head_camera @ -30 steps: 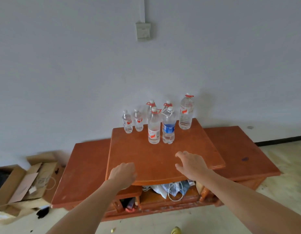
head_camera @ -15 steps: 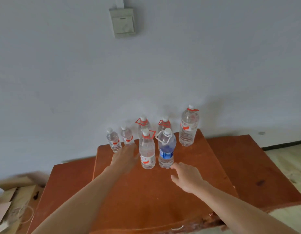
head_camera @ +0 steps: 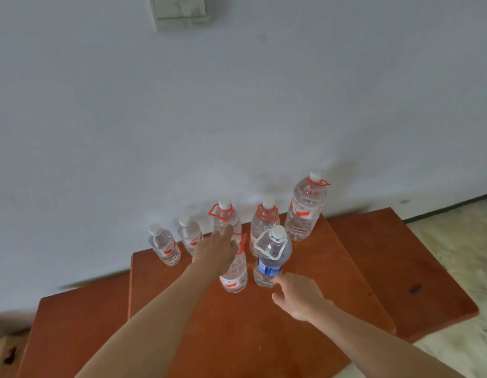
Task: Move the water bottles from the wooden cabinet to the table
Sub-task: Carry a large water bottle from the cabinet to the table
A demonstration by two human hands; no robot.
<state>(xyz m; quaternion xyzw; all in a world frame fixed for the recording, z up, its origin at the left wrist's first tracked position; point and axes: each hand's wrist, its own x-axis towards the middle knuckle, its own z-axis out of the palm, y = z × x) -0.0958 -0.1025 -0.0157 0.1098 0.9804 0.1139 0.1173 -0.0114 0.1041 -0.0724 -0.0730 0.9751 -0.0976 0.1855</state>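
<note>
Here: seven water bottles on a wooden cabinet, two bare hands among them

We look down on the wooden cabinet [head_camera: 264, 336], a smooth, glossy reddish-brown piece with a raised centre panel and lower wings on either side. All the bottles are clear ribbed plastic with white caps. They stand upright on the centre panel, toward the pale matte wall [head_camera: 237, 105].

In the back row, from the left, we see two small bottles [head_camera: 164, 245] [head_camera: 189, 236], two larger ones with angular red carry loops [head_camera: 226, 216] [head_camera: 264, 222], and the tallest bottle [head_camera: 305, 208]. In front stand a red-labelled bottle [head_camera: 235, 274] and a blue-labelled bottle [head_camera: 272, 255] that has a white loop at its neck.

The left hand [head_camera: 215, 252] lies with its fingers extended over the neck of the red-labelled bottle and hides the cap. We cannot tell whether it touches the bottle.

The right hand [head_camera: 299, 294] is loosely spread and holds nothing. Its fingertips [head_camera: 276, 279] are just beside the lower body of the blue-labelled bottle.

A square switch plate [head_camera: 181, 9] sits high on the wall, and mottled pale flooring [head_camera: 455, 255] shows at the right.
</note>
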